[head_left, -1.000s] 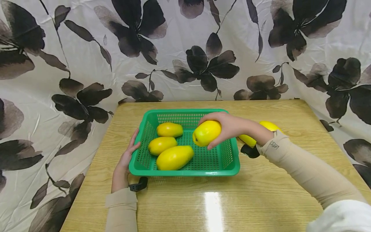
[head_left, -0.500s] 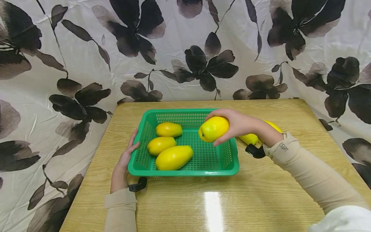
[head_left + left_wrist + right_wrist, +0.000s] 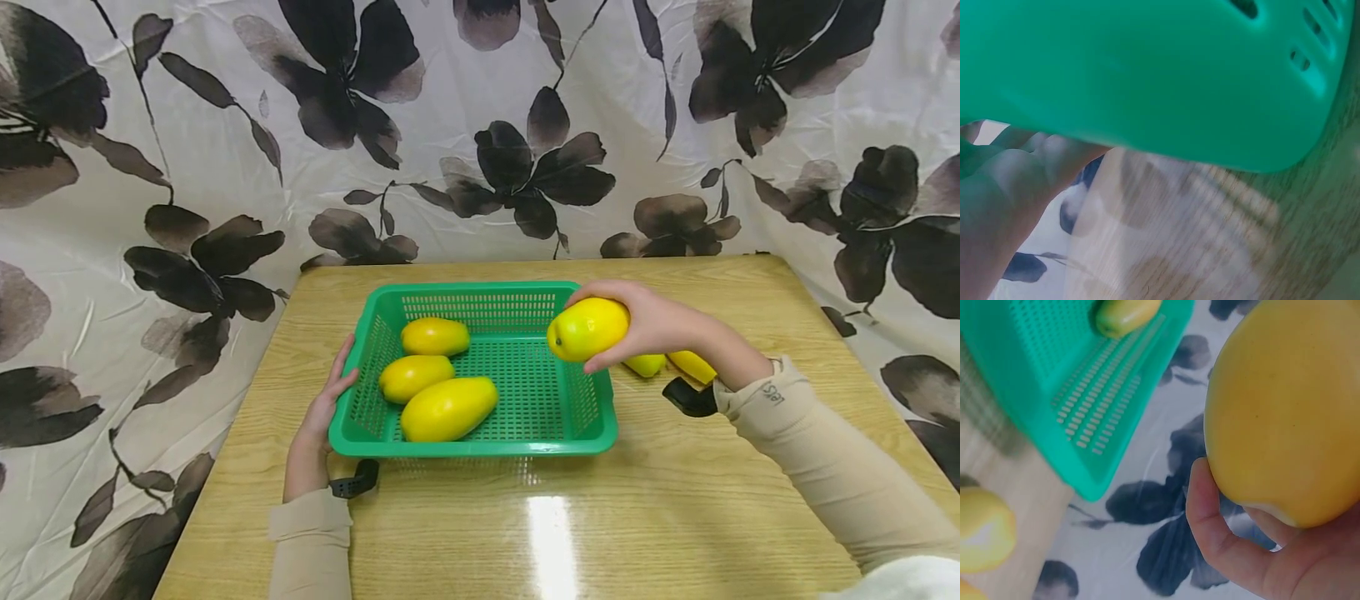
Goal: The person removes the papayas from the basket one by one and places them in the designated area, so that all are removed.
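Observation:
My right hand [image 3: 648, 321] grips an oval yellow fruit [image 3: 587, 330], which looks like a papaya, above the right side of a green plastic basket [image 3: 472, 449]. Seen from the right wrist, the fruit [image 3: 1285, 419] is smooth, with the curled fingers [image 3: 1204, 500] under its near end. Three similar fruits lie in the basket's left half: one at the back [image 3: 436, 337], one in the middle [image 3: 416, 377] and a larger one in front [image 3: 449, 409]. My left hand [image 3: 318, 417] rests against the basket's left outer wall, fingers fairly straight; the left wrist view mostly shows the green wall [image 3: 1147, 81].
Right of the basket, partly behind the right hand and wrist, lie more yellow fruits [image 3: 645, 365] on the wooden table [image 3: 450, 533]. A flower-patterned cloth [image 3: 450, 108] hangs behind the table. Each wrist carries a black device, like the left one [image 3: 356, 479].
My right hand has moved right with the fruit, from over the basket's middle to near its right rim. The left hand, basket and the fruits inside stay in place.

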The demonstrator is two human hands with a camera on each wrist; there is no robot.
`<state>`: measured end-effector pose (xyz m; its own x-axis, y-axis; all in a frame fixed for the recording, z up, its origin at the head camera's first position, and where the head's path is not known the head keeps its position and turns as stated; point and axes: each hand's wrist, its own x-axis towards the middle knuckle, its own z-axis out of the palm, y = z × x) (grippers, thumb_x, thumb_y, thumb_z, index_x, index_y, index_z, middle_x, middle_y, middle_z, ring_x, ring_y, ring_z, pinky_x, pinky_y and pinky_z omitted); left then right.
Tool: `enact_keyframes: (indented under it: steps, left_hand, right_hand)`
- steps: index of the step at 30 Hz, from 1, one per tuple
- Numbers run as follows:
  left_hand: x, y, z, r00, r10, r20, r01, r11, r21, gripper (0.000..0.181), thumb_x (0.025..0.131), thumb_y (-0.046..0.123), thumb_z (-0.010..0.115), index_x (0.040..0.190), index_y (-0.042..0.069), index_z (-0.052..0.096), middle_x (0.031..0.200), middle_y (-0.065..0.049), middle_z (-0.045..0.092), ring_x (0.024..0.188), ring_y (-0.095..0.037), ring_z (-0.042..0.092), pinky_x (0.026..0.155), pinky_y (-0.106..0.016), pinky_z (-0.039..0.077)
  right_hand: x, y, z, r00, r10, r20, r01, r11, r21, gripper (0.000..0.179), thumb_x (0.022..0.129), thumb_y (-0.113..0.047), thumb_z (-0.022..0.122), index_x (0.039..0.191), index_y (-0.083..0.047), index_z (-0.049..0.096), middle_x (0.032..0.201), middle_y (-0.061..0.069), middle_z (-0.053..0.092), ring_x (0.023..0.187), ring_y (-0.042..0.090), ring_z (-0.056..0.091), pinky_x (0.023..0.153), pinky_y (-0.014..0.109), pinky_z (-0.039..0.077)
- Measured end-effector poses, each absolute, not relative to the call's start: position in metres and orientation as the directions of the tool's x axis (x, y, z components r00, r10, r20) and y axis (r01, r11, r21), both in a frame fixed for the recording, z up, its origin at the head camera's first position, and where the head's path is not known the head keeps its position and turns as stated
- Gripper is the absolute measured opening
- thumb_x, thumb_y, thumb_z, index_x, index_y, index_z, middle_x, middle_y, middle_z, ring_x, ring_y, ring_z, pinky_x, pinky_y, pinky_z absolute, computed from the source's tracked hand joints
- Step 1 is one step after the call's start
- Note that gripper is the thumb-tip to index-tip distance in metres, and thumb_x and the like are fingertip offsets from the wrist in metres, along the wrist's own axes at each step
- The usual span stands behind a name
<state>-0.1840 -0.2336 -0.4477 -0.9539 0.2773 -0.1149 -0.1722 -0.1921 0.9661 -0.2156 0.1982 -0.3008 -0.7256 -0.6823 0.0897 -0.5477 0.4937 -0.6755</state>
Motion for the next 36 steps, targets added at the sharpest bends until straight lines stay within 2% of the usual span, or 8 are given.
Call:
enact_keyframes:
  steps: [10,19,28,36]
  left_hand:
    - [-0.187,-0.234,-0.447,-0.957,0.269,-0.108,-0.160,-0.183,0.970,0.053,0.102,0.022,0.022,0.146,0.037,-0.003,0.152,0.002,-0.014,0.135,-0.032,0.004,0.103,-0.054,0.016]
    - [-0.190,-0.235,-0.445,-0.955,0.279,-0.103,-0.158,-0.182,0.971,0.053,0.102,0.022,0.022,0.147,0.036,-0.003,0.151,0.002,-0.014,0.135,-0.032,0.004,0.103,-0.053,0.016]
    - [-0.191,-0.236,-0.446,-0.955,0.280,-0.096,-0.156,-0.200,0.967,0.053,0.102,0.020,0.022,0.147,0.036,-0.003,0.151,0.002,-0.016,0.136,-0.032,0.001,0.104,-0.054,0.013]
    - [-0.191,-0.236,-0.447,-0.952,0.287,-0.105,-0.163,-0.188,0.969,0.053,0.102,0.023,0.022,0.146,0.038,-0.003,0.151,0.001,-0.015,0.135,-0.035,0.006,0.101,-0.056,0.019]
  right_hand:
    - [-0.208,0.230,-0.308,-0.811,-0.578,0.093,-0.478,0.562,-0.675,0.061,0.062,-0.025,0.085,0.115,-0.015,0.056,0.109,0.001,0.056,0.089,0.021,0.052,0.074,0.039,0.044]
    - [-0.202,0.253,-0.316,-0.876,-0.478,0.071,-0.403,0.642,-0.653,0.061,0.063,-0.025,0.085,0.116,-0.014,0.056,0.108,0.003,0.057,0.088,0.021,0.052,0.074,0.039,0.043]
    - [-0.200,0.267,-0.330,-0.890,-0.446,0.093,-0.394,0.651,-0.649,0.060,0.065,-0.021,0.084,0.117,-0.009,0.056,0.110,0.009,0.058,0.088,0.022,0.051,0.071,0.036,0.044]
    - [-0.200,0.277,-0.357,-0.916,-0.392,0.083,-0.346,0.671,-0.656,0.059,0.065,-0.024,0.083,0.117,-0.011,0.056,0.111,0.009,0.058,0.089,0.022,0.051,0.072,0.038,0.042]
